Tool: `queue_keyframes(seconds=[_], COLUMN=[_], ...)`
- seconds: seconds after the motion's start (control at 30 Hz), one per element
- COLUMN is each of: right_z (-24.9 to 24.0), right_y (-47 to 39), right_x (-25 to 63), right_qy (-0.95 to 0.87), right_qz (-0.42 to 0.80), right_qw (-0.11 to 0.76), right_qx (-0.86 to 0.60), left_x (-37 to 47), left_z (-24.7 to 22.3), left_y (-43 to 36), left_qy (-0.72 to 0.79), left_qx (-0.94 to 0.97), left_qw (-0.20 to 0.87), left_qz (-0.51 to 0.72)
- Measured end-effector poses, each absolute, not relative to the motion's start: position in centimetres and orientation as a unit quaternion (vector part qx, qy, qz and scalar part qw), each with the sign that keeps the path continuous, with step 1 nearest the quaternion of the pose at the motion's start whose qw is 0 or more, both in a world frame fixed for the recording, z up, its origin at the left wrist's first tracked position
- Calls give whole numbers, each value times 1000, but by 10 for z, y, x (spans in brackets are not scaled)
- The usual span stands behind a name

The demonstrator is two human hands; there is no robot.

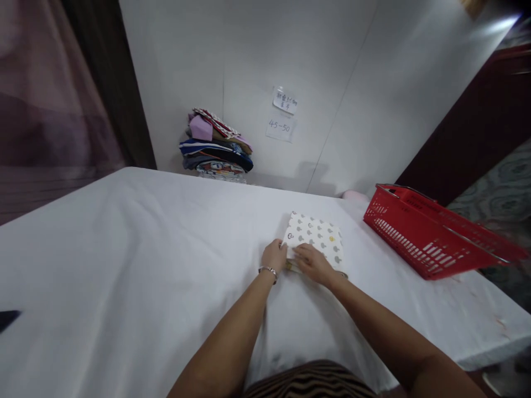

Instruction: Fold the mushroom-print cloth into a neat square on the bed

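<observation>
A folded white cloth (317,232) printed with small grey motifs and a yellow one lies on the white-covered table (199,265), a little right of centre. A greenish-yellow layer shows along its near edge. At the cloth's near left corner, my left hand (274,255), with a bracelet at the wrist, is closed on the edge; its fingertips are partly hidden. My right hand (314,264) rests on top near the front edge, fingers stretched out and pointing left, touching the fabric close to my left hand.
A red plastic basket (431,235) with metal handles stands at the right. Against the back wall is a stack of folded clothes (218,146). Paper labels (280,128) are stuck to the wall, one reading 45-50. Some dark object (8,319) shows at the left edge.
</observation>
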State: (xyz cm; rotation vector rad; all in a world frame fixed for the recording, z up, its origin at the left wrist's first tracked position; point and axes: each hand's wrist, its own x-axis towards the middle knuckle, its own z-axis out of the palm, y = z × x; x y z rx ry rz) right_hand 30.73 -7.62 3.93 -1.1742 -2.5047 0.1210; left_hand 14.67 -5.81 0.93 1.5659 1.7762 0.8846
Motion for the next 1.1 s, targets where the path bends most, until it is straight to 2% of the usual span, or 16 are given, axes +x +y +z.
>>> queue_keyframes(seconds=[0.07, 0.17, 0.23, 0.3, 0.47, 0.53, 0.67, 0.83, 0.9, 1.0, 1.03, 1.1], right_z=[37, 22, 12, 8, 20, 25, 31, 33, 32, 30, 30, 30], right_y=[-76, -80, -81, -79, -70, -73, -85, -83, -76, -65, -61, -53], right_x=[331, 361, 372, 379, 410, 423, 431, 422, 429, 456, 468, 488], right_qy=[-861, -823, -812, -804, -679, -577, -402, -386, -399, -459, -476, -485], right_qz=[12, -27, 3, 67, 134, 201, 417, 487, 497, 435, 408, 385], right_qw=[219, 186, 156, 169, 379, 413, 360, 334, 357, 407, 401, 332], right_qx=[-458, -536, -563, -566, -614, -675, -731, -708, -683, -659, -667, -712], left_x=[147, 148, 149, 149, 150, 151, 151, 145, 145, 157, 163, 174], left_z=[8, 7, 7, 8, 10, 11, 13, 16, 16, 12, 10, 7], left_y=[-58, -57, -56, -56, -61, -63, -64, -55, -54, -62, -67, -77], left_qy=[670, 666, 669, 673, 685, 694, 705, 700, 701, 680, 664, 638], left_qx=[599, 615, 624, 630, 632, 632, 630, 636, 632, 630, 636, 651], left_qw=[292, 271, 254, 241, 219, 193, 188, 214, 230, 297, 323, 349], left_qz=[327, 322, 314, 304, 289, 285, 267, 242, 238, 229, 225, 215])
